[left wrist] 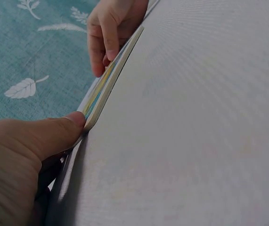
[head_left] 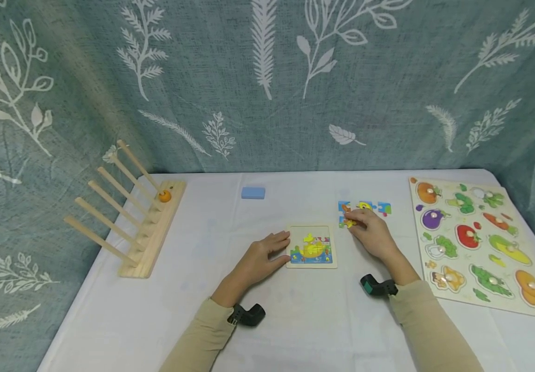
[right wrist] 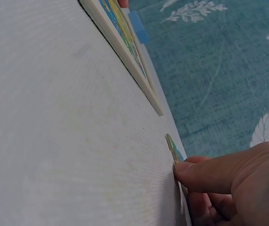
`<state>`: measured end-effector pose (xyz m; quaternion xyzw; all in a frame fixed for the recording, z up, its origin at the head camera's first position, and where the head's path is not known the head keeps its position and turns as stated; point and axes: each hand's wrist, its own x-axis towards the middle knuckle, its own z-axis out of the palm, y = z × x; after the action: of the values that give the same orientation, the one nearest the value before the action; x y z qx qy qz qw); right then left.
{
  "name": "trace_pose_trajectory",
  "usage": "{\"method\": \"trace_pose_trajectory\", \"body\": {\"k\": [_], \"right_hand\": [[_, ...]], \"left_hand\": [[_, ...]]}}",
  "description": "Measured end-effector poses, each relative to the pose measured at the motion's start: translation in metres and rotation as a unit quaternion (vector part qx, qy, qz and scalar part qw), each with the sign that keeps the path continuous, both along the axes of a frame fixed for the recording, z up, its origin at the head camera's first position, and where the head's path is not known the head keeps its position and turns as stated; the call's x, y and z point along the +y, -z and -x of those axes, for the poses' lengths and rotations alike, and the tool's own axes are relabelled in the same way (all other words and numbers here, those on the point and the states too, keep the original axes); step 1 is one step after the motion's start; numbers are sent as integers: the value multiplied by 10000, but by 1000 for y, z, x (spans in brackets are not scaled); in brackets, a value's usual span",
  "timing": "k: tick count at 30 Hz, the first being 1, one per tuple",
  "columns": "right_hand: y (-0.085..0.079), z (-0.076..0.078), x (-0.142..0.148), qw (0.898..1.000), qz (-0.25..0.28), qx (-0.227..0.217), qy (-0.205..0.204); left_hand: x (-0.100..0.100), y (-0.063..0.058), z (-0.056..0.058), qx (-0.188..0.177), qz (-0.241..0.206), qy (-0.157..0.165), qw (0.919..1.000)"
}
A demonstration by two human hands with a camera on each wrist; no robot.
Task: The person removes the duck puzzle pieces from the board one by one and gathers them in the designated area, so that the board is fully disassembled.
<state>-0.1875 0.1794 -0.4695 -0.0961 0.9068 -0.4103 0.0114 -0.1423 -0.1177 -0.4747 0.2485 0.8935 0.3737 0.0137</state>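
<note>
A small square wooden jigsaw tray (head_left: 334, 248) lies on the white cloth, its lower part filled with pieces showing a yellow duck on blue water. My left hand (head_left: 264, 257) rests against the tray's left side, fingers extended near the upper corner and the thumb (left wrist: 75, 120) on its edge. To the right of the tray, my right hand (head_left: 373, 235) pinches a puzzle piece (right wrist: 171, 143) between thumb and fingers, low over the table. Loose jigsaw pieces (head_left: 384, 208) lie just beyond that hand, some partly hidden by it.
A wooden rack with slanted pegs (head_left: 151, 248) stands at the left, an orange bead (head_left: 164, 196) by its rear peg. Further back is a blue block (head_left: 253, 193). A large vegetable knob puzzle (head_left: 476, 248) covers the right side. A green curtain (head_left: 267, 124) hangs behind the table.
</note>
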Motion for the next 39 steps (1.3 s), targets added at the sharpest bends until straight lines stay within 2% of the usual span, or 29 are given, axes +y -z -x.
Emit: {"method": "trace_pose_trajectory", "body": {"k": [8, 13, 21, 39], "right_hand": [[1, 0, 0, 9996, 200, 1, 190], [-3, 0, -1, 9984, 530, -16, 186], [-7, -2, -7, 9945, 1025, 24, -218], [-9, -12, -28, 9885, 1167, -174, -950]], "left_hand": [[0, 2, 1, 41, -42, 16, 10000], [0, 2, 1, -3, -42, 2, 10000], [0, 0, 1, 3, -60, 24, 10000], [0, -1, 0, 1, -20, 18, 10000]]}}
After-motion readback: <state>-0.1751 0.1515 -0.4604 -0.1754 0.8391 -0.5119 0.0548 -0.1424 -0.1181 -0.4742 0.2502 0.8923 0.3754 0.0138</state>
